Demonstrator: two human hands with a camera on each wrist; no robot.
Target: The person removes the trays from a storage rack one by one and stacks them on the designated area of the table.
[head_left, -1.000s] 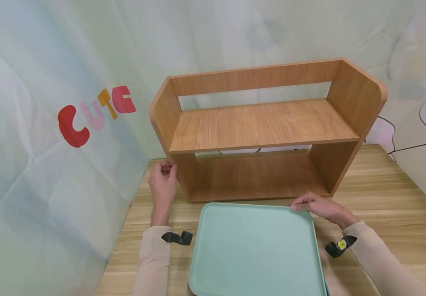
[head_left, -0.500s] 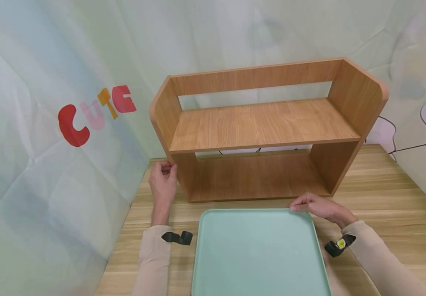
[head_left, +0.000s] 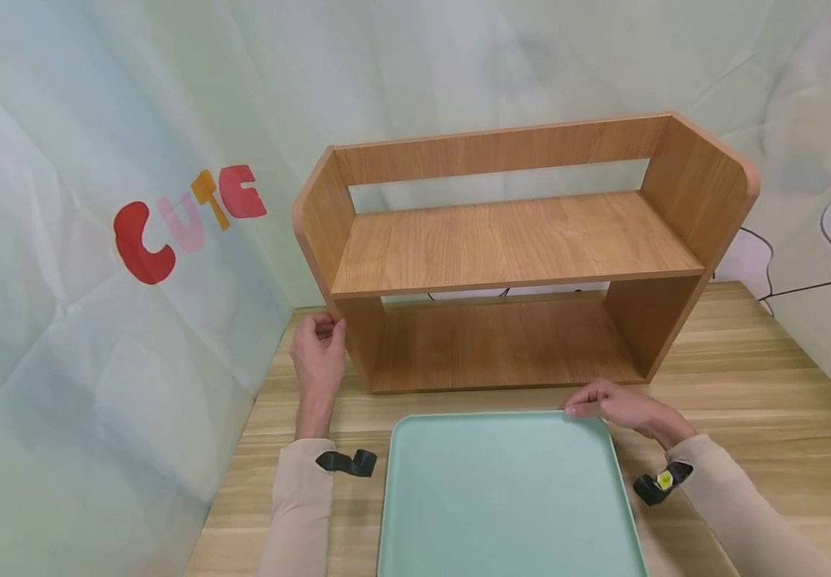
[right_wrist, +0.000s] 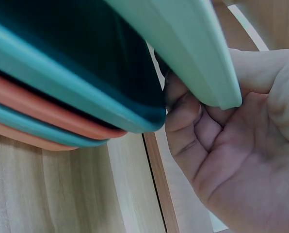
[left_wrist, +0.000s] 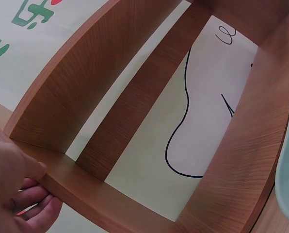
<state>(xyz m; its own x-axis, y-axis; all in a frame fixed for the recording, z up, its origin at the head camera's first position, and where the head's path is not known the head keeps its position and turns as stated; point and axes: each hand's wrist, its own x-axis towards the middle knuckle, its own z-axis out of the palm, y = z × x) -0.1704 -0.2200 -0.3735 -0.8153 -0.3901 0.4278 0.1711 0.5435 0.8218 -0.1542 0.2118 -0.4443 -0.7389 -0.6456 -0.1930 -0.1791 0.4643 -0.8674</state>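
Note:
A two-tier wooden desk shelf [head_left: 516,244] stands at the back of the table. My left hand [head_left: 317,361] grips the front edge of its left side panel; in the left wrist view the thumb lies on one side of that edge and curled fingers on the other. In front of the shelf is a mint green tray [head_left: 509,497], its far right corner pinched by my right hand [head_left: 620,405]. Beneath it, the right wrist view shows a stack of teal and orange trays [right_wrist: 76,87], with a gap under the mint tray's edge. The mint tray's near edge is out of view.
The wood-grain table [head_left: 761,385] reaches to a cloth backdrop [head_left: 458,64] behind and at both sides. Both shelf tiers hold nothing. A narrow strip of table lies between the tray and the shelf.
The mint tray's far edge has shifted away from the shelf, toward me, and its near corners have left the view. My right hand has moved slightly with it; my left hand stays put.

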